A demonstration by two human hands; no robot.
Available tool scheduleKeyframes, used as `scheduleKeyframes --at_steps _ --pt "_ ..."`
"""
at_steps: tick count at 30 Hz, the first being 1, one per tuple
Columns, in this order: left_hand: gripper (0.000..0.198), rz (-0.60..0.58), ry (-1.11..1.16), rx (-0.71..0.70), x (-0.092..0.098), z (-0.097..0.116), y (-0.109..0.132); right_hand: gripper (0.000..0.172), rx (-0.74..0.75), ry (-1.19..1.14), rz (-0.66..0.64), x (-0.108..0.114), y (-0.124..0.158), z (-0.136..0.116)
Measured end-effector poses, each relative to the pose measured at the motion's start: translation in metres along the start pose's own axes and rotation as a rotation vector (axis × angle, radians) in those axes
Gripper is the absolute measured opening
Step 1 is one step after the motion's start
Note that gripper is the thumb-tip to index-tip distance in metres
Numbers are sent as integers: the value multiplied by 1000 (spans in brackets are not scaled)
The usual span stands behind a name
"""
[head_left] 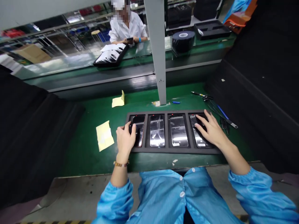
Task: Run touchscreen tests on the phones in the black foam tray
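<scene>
Blue smock [168, 199], white-buttoned, fills the near foreground. Beyond it, a dark four-slot tray [163, 150] lies flat on the green workbench [86, 161], each slot holding one dark-screened smartphone. Left hand [125, 138], beaded bracelet [121, 164] at the wrist, is at the tray's left end over the edge of the leftmost smartphone [140, 132]; thumb and index finger stand apart, and whether they grip cannot be told. Right hand [212, 129] lies over the rightmost smartphone [198, 138], fingers spread, pinching nothing visible. Two yellow paper sheets [104, 137] lie left of the tray, the farther one creased upward. Behind the tray, a blue cap [176, 102] sits near the foot of a grey post [158, 59]. Across the line, a white-coated co-worker [128, 26] holds a dark object.
</scene>
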State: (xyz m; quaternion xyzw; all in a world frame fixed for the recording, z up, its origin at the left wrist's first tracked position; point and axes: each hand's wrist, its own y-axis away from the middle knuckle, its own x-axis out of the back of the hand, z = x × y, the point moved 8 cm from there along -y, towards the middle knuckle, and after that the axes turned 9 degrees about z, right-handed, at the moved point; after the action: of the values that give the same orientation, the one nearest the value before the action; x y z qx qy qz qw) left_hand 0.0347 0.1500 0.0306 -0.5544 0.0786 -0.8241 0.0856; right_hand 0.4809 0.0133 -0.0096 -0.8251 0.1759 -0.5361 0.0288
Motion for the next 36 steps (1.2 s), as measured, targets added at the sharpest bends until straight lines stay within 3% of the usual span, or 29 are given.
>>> scheduleKeyframes --at_steps 4,8,13,16,22,32,36 --pt "65 64 -30 65 21 -21 64 58 135 17 -29 -3 -18 -10" --pt "56 179 68 -13 39 -18 87 53 247 45 58 -6 -14 -35" --pt "53 -12 87 -211 18 6 75 59 87 12 64 -7 30 -54" --pt "50 -37 65 -255 9 13 63 62 -43 -12 120 3 43 -60" --pt "50 33 71 -137 10 7 51 54 -153 -136 162 10 34 -55" --pt "53 71 28 -98 12 11 56 41 -124 -191 148 29 42 -54" --pt "54 86 4 -96 11 9 53 31 -150 -235 314 53 20 -19"
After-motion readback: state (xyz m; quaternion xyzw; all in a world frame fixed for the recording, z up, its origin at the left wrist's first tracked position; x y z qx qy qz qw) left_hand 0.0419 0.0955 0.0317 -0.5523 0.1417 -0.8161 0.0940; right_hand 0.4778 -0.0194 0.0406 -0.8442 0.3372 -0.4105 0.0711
